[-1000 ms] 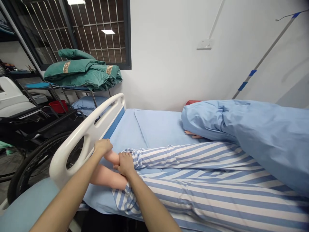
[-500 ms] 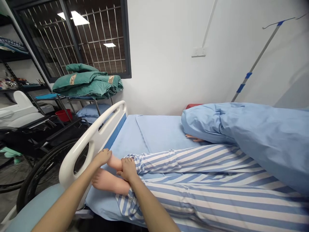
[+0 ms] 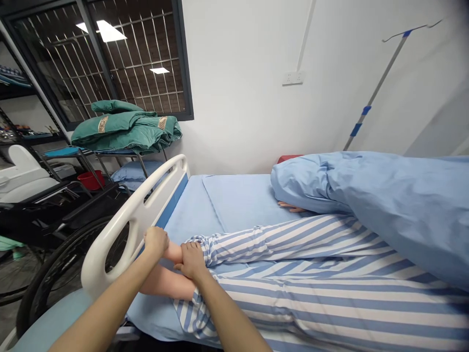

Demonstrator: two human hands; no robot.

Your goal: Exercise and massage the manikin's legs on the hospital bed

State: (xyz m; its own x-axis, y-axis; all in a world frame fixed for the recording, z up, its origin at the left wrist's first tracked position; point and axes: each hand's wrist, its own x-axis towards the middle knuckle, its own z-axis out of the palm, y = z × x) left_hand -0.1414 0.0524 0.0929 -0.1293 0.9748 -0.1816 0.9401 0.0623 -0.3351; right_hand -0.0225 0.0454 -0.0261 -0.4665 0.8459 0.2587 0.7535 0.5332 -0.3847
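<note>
A manikin in blue-and-white striped trousers [image 3: 278, 288] lies on the bed, its bare lower legs towards the end board. My left hand [image 3: 157, 239] is closed round the far foot, whose toes it hides. Just above, my right hand [image 3: 192, 261] wraps the far ankle [image 3: 173, 253] beside the bunched trouser cuff. The near leg [image 3: 170, 284] rests on the sheet, and my left forearm covers most of its foot. A blue quilt [image 3: 366, 190] lies folded back over the upper body, with a manikin hand [image 3: 292, 207] showing under its edge.
A white end board [image 3: 110, 234] rises close by my left hand. Beyond it stands a wheelchair [image 3: 47, 274]. Green folded bedding [image 3: 126, 129] sits on a rack under the barred window. A drip pole [image 3: 379, 90] stands against the wall at the right.
My left hand has curled further over the toes of the far foot, and my left forearm now covers the near foot. My right hand stays on the ankle. The view has shifted slightly.
</note>
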